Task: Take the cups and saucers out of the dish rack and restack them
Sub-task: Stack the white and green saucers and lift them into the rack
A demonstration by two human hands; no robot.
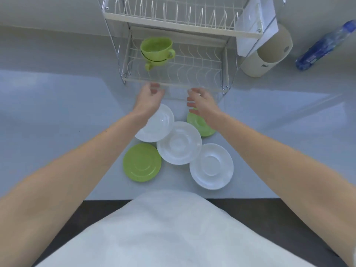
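Two green cups (156,47) sit stacked on the left of the dish rack's lower shelf (200,70). On the counter in front lie three white saucers (179,143), (211,166), (161,124) and two green saucers (142,162), (201,125). My left hand (150,97) hovers just before the rack's front edge, fingers loosely curled, holding nothing. My right hand (200,101) hovers beside it above the far green saucer, fingers relaxed and empty.
The rack's upper shelf (173,14) holds no dishes. A beige cylindrical container (269,53) stands right of the rack, and a blue plastic bottle (325,45) lies farther right. The counter's front edge runs near my body.
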